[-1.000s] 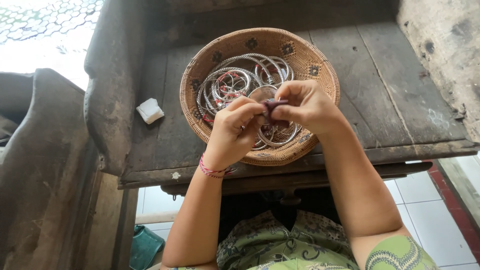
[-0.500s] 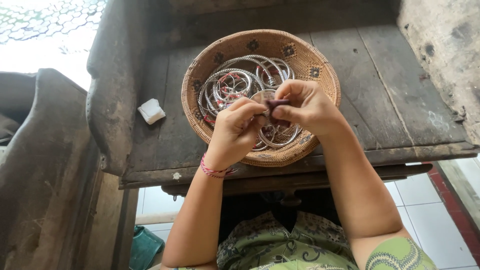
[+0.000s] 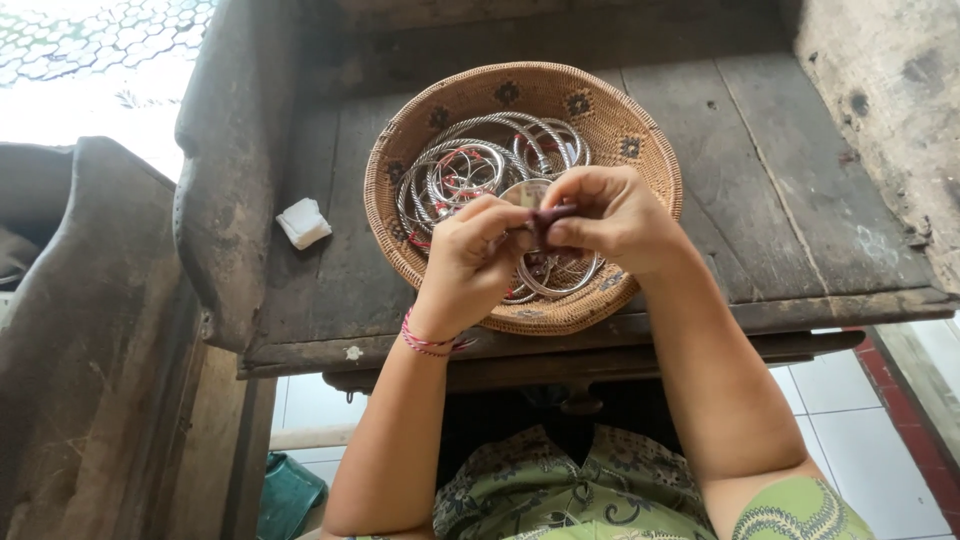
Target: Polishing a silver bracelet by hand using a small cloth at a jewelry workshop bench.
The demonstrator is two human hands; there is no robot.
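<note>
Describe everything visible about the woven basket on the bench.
The woven basket is round and shallow, of tan wicker-like fibre with small dark diamond motifs around its rim. It sits flat on the worn wooden bench, near the front edge. Inside lie many silvery metal bangles, some with red thread. The left hand and right hand cover its near part.

Pinching a small dark red piece between left hand and right hand, directly over a woven basket of silver wire bangles. Resting on a worn wooden bench; lying left of the basket, a white folded scrap.
</note>
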